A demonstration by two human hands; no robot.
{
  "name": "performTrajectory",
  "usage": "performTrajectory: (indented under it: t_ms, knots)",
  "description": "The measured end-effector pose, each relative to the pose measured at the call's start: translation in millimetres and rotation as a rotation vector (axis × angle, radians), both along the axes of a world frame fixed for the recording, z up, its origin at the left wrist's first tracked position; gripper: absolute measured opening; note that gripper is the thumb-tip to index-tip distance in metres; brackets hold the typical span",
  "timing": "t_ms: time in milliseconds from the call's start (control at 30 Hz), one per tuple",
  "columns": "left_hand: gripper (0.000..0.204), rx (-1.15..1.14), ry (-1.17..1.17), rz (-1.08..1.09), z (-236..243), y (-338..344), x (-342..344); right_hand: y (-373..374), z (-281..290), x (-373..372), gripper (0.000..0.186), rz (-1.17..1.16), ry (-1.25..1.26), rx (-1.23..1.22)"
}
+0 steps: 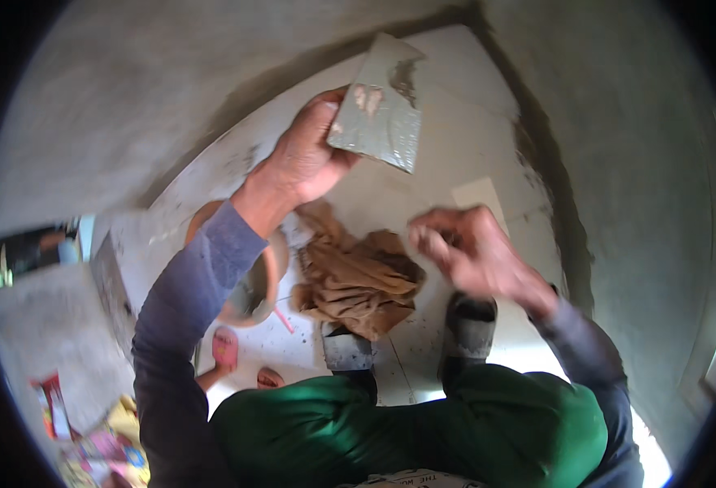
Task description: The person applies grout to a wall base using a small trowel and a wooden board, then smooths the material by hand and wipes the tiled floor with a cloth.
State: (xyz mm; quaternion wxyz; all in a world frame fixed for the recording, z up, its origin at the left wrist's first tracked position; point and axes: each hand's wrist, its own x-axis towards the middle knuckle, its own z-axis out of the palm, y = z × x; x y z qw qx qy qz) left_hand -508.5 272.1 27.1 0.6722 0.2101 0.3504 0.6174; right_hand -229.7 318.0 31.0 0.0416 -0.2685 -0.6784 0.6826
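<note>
My left hand (311,150) is raised over the floor and grips a flat rectangular tile piece (378,110) by its left side. Its upturned face is grey-green and streaked, with a dark smear of wet paste near the upper right edge and pale marks in the middle. Lower and to the right, my right hand (476,252) hovers apart from the tile, its fingers curled in toward the thumb. What those fingers hold, if anything, cannot be made out. Between and below my hands a crumpled brown cloth (358,276) lies on the floor.
A round tub (272,276) with grey paste inside stands left of the cloth, partly behind my left forearm. Dark mortar bands (549,154) run along the wall bases. A pale tile piece (481,199) lies beyond my right hand. Another person's foot and pink sandal (225,348) show at left.
</note>
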Motion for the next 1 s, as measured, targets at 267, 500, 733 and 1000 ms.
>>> performTrajectory:
  t_ms: [267, 500, 733, 1000]
  knots:
    - [0.035, -0.035, 0.184, 0.015, -158.3, 125.6, 116.7, 7.2, -224.9, 120.1, 0.035, -0.448, -0.32, 1.001]
    - [0.037, -0.188, 0.371, 0.347, -210.6, 200.2, 186.0, 0.4, -227.8, 117.1, 0.057, -0.295, -0.509, 1.091]
    - [0.034, -0.119, 0.943, 0.497, -233.6, 248.4, 211.5, 2.9, -229.7, 107.0, 0.059, -0.283, -0.521, 1.085]
    - [0.046, -0.099, 0.7, 0.521, -177.2, 202.2, 274.5, 3.0, -234.2, 121.8, 0.056, -0.235, -0.614, 1.094]
